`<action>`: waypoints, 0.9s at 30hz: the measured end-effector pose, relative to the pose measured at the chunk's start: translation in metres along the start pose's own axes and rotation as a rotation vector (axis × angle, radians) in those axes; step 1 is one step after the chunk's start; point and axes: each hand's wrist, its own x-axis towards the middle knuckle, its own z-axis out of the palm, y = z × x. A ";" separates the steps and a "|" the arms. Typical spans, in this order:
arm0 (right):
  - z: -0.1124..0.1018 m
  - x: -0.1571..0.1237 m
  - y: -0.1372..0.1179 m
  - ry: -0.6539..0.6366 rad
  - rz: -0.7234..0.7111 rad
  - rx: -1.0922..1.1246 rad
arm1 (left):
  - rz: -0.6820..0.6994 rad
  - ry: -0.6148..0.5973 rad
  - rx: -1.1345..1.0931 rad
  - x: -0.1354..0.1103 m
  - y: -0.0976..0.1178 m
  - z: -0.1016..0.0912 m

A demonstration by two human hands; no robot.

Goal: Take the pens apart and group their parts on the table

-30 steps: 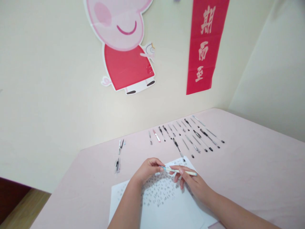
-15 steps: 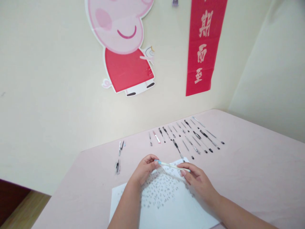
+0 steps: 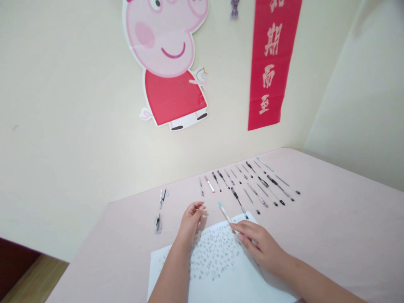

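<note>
Between the thumb and fingers of my right hand (image 3: 257, 242) is a slim pale pen (image 3: 225, 212) with a light-blue end. It slants up and to the left, its lower end hidden by the fingers. My left hand (image 3: 192, 216) is just left of the pen and apart from it, fingers loosely curled with a small gap and nothing visible in them. Under both hands lies a white sheet of paper (image 3: 221, 286) covered in many small dark marks, too blurred to read.
Several pens and refills, among them a black pen (image 3: 239, 200) and a pink-and-white pen (image 3: 209, 184), lie in slanting rows on the pink table (image 3: 341, 235). Some pen parts (image 3: 158, 222) lie at the left. Behind stands a wall with a pig cutout (image 3: 175, 99) and a red banner (image 3: 268, 84).
My left hand has let go of the pen's blue end. My right hand has kept the pen and turned it more upright. The view has shifted slightly.
</note>
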 end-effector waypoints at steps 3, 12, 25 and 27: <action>-0.003 0.006 0.004 -0.044 0.017 -0.261 | 0.001 0.012 0.005 0.001 -0.001 0.000; -0.006 0.027 0.010 -0.184 -0.001 -0.672 | -0.007 -0.002 0.069 -0.001 0.000 0.001; 0.000 0.045 0.015 -0.306 0.075 -0.826 | -0.026 -0.021 0.071 0.000 0.001 0.000; 0.001 0.043 0.018 -0.304 0.076 -0.816 | -0.023 -0.023 0.066 0.000 0.001 0.000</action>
